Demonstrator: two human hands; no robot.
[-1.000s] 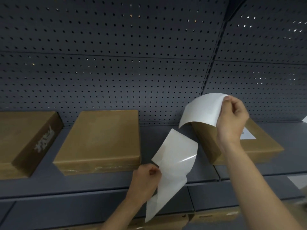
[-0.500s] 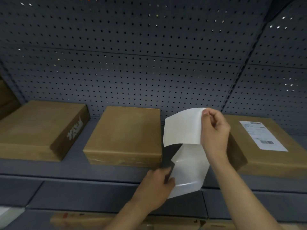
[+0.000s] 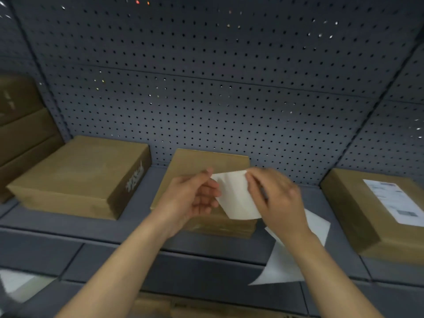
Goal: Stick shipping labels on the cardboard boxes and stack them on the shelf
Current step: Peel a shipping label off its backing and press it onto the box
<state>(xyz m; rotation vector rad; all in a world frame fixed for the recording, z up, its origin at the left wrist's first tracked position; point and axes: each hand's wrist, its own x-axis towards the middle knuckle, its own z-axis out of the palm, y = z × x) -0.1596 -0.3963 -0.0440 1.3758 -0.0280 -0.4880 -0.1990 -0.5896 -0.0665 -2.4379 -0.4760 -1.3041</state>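
Observation:
A white shipping label (image 3: 237, 198) is held over the middle cardboard box (image 3: 206, 161) on the grey shelf (image 3: 137, 228). My left hand (image 3: 195, 198) pinches the label's upper left corner and my right hand (image 3: 275, 200) pinches its upper right edge. The peeled white backing sheet (image 3: 286, 265) is below my right forearm, over the shelf's front edge; I cannot tell whether it rests there or is falling. The left box (image 3: 75, 175) has no label on top. A printed label (image 3: 394, 200) is stuck on the right box (image 3: 358, 216).
A grey pegboard wall (image 3: 206, 88) backs the shelf. More cardboard boxes (image 3: 20, 125) are stacked at the far left. A lower shelf level shows brown boxes (image 3: 183, 306) at the bottom edge. A pale sheet (image 3: 16, 283) lies at the bottom left.
The label came free of its backing sheet, which my left hand let go. My left hand rose to take the label's left corner. Both hands moved the label over the middle box.

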